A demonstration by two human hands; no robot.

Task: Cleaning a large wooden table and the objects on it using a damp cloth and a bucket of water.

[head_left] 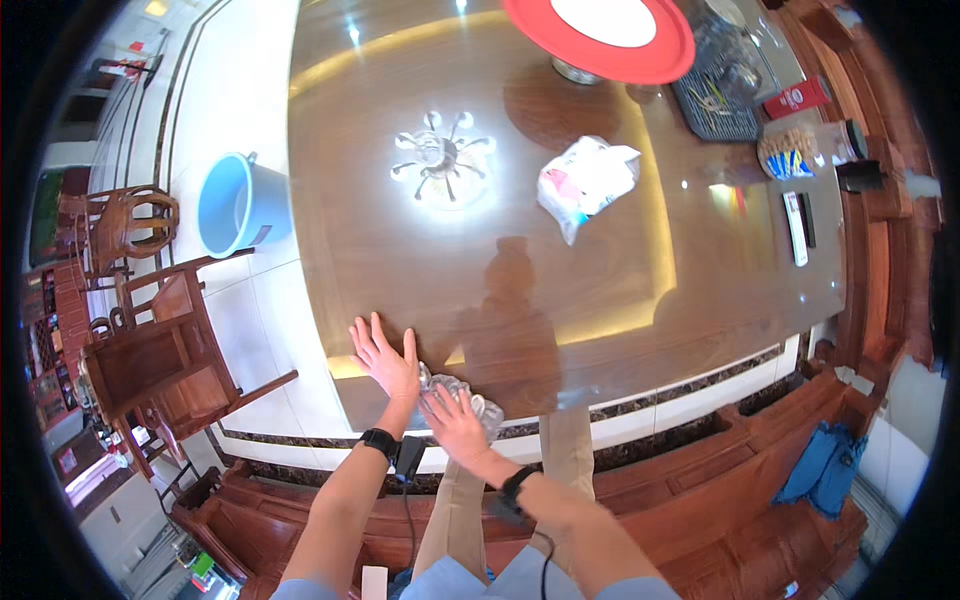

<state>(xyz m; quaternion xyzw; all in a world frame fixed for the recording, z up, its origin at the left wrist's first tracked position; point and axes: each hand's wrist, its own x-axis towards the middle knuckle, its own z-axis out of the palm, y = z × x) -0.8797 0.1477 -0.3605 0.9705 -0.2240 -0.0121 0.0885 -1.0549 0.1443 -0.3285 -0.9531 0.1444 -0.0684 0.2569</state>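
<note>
A brown wooden chair (165, 370) stands at far left, and beyond it I see a light-blue bucket (240, 205) on the pale floor, close to the table (400, 270). That table is glossy and brown, with ceiling lights mirrored in its top. At its near left corner the person leans in with 2 bare forearms, a black band on each wrist. The left hand (387, 362) is spread flat, fingers fanned on the tabletop, grasping nothing. Just right of it, at the table's near edge, lies a crumpled, grayish see-through bundle (487, 412). The right hand (457, 425) rests over it, fingers stretched; I can't tell whether they grip it. Farther over, well apart from both hands, sits a white plastic packet (590, 182), with a red round stand (655, 52) behind it. Toward the right edge are a dark tray (722, 122), a red box (797, 98), a clear jar (785, 155) and a white remote (795, 228). Blue cloth (822, 468) lies on the wooden bench (690, 465) at lower right.
</note>
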